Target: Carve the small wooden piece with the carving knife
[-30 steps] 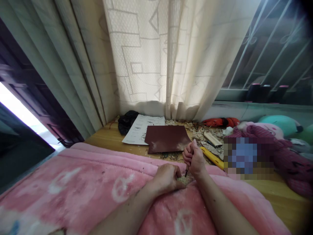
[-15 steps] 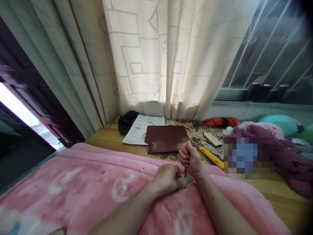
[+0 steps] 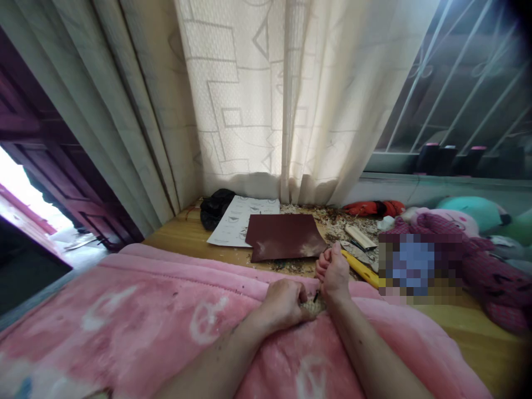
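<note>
My left hand (image 3: 285,302) rests on the pink blanket (image 3: 166,310), its fingers closed on a small pale piece (image 3: 313,306) with a cross-hatched surface, perhaps wood. My right hand (image 3: 333,274) is a fist just right of it, thumb uppermost, wrapped round a thin carving tool. Only the tool's dark lower end (image 3: 316,296) shows beneath the fist, slanting down to the piece; its handle is hidden in the palm. Whether the tip touches the surface is too small to tell.
Beyond the blanket, a wooden table (image 3: 174,233) carries a dark red sheet (image 3: 286,235), printed white paper (image 3: 236,221), a black bag (image 3: 216,208) and scattered shavings (image 3: 328,213). A yellow-handled tool (image 3: 359,266), a pale block (image 3: 361,237) and plush toys (image 3: 494,271) lie rightward.
My right fist has moved right and slightly down, and the tool now leans more. My left hand and the piece stay nearly in place. The door gap at left looks wider.
</note>
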`<state>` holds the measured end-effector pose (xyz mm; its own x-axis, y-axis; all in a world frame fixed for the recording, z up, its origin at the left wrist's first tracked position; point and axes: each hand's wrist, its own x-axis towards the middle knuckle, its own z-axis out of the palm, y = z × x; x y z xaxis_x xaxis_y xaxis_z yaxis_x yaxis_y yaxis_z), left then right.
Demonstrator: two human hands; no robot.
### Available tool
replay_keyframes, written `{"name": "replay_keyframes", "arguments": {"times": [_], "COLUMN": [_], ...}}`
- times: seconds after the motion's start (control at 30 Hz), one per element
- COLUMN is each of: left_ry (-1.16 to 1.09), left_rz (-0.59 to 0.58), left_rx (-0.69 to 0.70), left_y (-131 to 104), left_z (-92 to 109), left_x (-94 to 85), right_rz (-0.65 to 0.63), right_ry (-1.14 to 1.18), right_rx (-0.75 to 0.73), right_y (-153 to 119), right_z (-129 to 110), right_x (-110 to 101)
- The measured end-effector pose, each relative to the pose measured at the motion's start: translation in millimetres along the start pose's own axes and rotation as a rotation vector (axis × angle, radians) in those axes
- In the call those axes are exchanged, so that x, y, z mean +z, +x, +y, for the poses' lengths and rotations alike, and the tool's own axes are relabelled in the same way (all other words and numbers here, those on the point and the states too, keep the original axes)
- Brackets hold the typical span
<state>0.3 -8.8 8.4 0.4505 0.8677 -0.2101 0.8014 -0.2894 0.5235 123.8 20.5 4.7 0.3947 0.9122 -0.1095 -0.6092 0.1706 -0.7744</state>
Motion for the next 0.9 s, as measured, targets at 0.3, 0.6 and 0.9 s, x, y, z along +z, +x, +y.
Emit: {"name": "replay_keyframes", "arguments": {"times": [0.3,0.6,0.9], "left_ry": [0.006,-0.029,-0.046], "left_rz": [0.013,-0.001,-0.005], "left_rx": [0.002,-0.034,-0.018], "left_y": [-0.7,-1.3,-2.1], "left_z": [2.0,3.7,4.7], "left_x": [-0.6,-2.4,-3.5], "right_rz": [0.101,-0.304,-0.405], "right_ry": [-0.010,0.063,0.046], "right_rx": [-0.023,0.142,0.274], "right_y": [0.0,-0.7,3.6], "right_z": [1.4,-1.6,-0.3], "right_x": [0.0,3.0,6.1]}}
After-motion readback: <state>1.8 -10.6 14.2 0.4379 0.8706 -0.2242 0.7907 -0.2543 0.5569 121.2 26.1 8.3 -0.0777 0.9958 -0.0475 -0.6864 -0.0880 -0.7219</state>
